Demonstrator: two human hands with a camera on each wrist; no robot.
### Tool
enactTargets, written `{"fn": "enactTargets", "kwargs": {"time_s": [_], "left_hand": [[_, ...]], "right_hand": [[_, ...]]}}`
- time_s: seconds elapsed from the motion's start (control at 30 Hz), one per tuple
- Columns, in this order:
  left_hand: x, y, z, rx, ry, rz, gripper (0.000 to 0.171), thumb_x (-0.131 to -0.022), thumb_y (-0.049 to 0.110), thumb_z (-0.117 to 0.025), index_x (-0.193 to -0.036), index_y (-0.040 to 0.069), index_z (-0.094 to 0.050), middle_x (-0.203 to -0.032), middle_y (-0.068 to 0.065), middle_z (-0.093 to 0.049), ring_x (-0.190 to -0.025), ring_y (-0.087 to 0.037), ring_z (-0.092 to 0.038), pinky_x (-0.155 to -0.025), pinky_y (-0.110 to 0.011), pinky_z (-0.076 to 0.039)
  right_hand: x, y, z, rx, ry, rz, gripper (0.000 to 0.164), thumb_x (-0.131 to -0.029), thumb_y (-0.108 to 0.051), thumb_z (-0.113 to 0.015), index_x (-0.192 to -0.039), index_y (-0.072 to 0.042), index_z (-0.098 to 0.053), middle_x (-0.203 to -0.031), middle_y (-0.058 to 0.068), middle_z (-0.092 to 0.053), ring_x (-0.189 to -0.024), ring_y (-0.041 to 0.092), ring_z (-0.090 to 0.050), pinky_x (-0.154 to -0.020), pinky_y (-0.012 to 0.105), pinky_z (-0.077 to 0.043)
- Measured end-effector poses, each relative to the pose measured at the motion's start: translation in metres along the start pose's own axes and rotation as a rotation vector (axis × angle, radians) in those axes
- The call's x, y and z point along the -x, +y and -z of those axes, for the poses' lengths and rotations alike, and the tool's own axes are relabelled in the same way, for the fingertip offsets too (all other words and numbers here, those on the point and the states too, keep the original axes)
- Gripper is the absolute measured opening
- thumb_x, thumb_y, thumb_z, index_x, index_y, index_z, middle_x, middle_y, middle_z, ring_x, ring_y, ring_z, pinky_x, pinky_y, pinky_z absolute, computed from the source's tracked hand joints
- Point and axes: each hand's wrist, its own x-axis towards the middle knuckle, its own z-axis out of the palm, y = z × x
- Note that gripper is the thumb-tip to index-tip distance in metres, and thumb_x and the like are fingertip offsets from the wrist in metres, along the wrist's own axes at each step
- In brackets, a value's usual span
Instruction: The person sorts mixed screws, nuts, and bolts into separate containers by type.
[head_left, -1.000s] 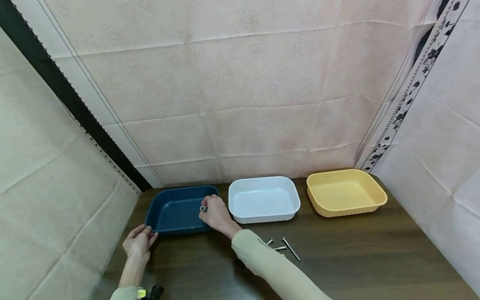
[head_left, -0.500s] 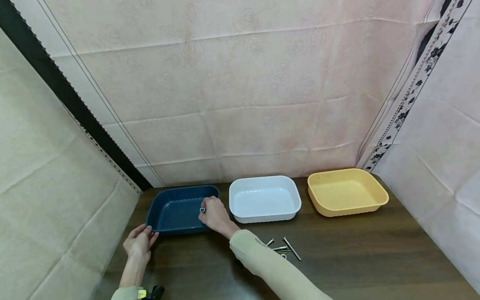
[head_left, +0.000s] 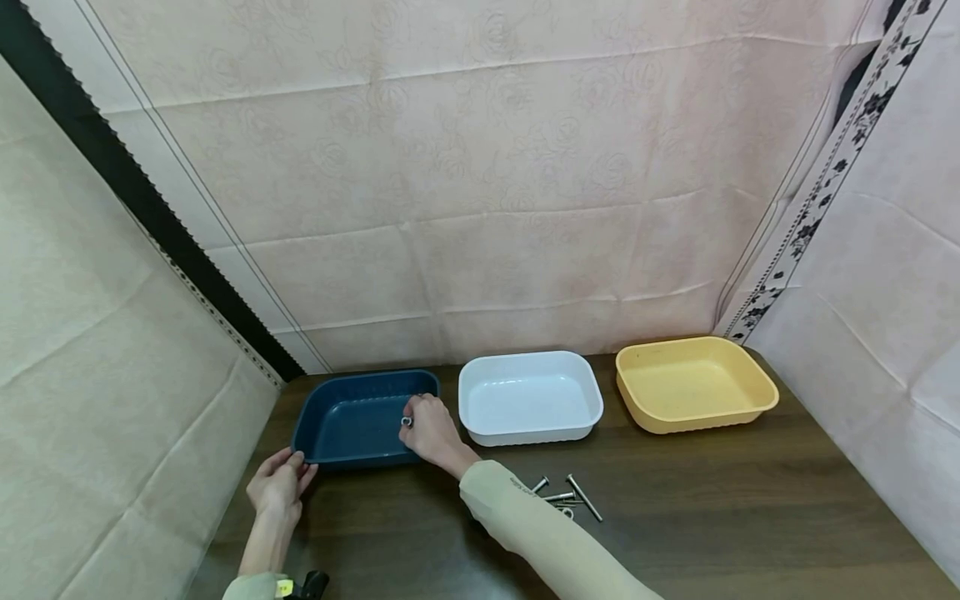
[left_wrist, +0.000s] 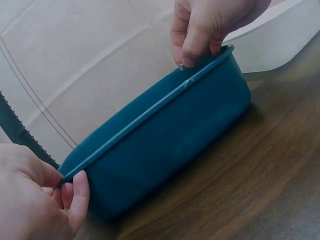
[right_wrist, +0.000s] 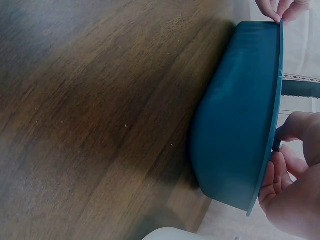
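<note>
In the head view, my left hand [head_left: 276, 485] pinches the near left corner of a dark blue plastic tray [head_left: 352, 460] by its rim. The left wrist view shows the thumb [left_wrist: 50, 175] inside and the fingers [left_wrist: 80, 195] curled under the lip. My right hand [head_left: 433, 429] is over the tray's right end, fingertips pointing down at the rim. Between its thumb and fingers it pinches a small metal nut [head_left: 406, 422], mostly covered by the fingertips. Several metal bolts [head_left: 583, 498] and a small ring-shaped piece [head_left: 567, 513] lie on the table beside my right forearm, which partly hides them.
A white tray [head_left: 528, 437] stands just right of the blue one, and a yellow tray [head_left: 697, 422] is farther right. All three line up along the back of the dark wooden table [head_left: 712, 517]. Pale cloth [head_left: 487, 208] hangs behind and on both sides.
Both hands keep their places at the blue tray. The nut in my right fingertips has tipped slightly and sits a touch lower.
</note>
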Motion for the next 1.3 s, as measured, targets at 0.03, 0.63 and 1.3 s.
{"fn": "enactTargets", "kwargs": {"time_s": [0.03, 0.63, 1.3], "left_hand": [[0.000, 0.000, 0.000, 0.003, -0.001, 0.000, 0.036, -0.083, 0.023, -0.067, -0.115, 0.014, -0.053, -0.108, -0.011, -0.045, -0.087, -0.016, -0.059, -0.074, -0.028, -0.051], [-0.002, -0.003, 0.003, 0.029, -0.003, -0.001, 0.037, -0.081, 0.021, -0.069, -0.114, 0.014, -0.054, -0.106, -0.009, -0.045, -0.085, -0.016, -0.058, -0.074, -0.029, -0.051], [-0.006, 0.001, 0.002, 0.024, -0.015, 0.032, 0.032, -0.081, 0.020, -0.069, -0.110, 0.018, -0.057, -0.104, -0.007, -0.047, -0.084, -0.014, -0.060, -0.073, -0.030, -0.052]], "right_hand": [[0.000, 0.000, 0.000, -0.006, 0.004, 0.000, 0.013, -0.080, -0.017, -0.065, -0.091, -0.010, -0.062, -0.088, 0.001, -0.054, -0.077, 0.013, -0.050, -0.063, 0.022, -0.047], [0.012, 0.001, 0.022, -0.147, 0.111, 0.069, 0.012, -0.081, -0.014, -0.065, -0.091, -0.007, -0.064, -0.084, -0.002, -0.055, -0.075, 0.008, -0.049, -0.063, 0.015, -0.045], [0.046, 0.039, 0.069, -0.204, 0.361, 0.094, 0.011, -0.072, -0.006, -0.070, -0.080, -0.003, -0.063, -0.074, 0.005, -0.056, -0.066, 0.017, -0.054, -0.058, 0.021, -0.045]]}}
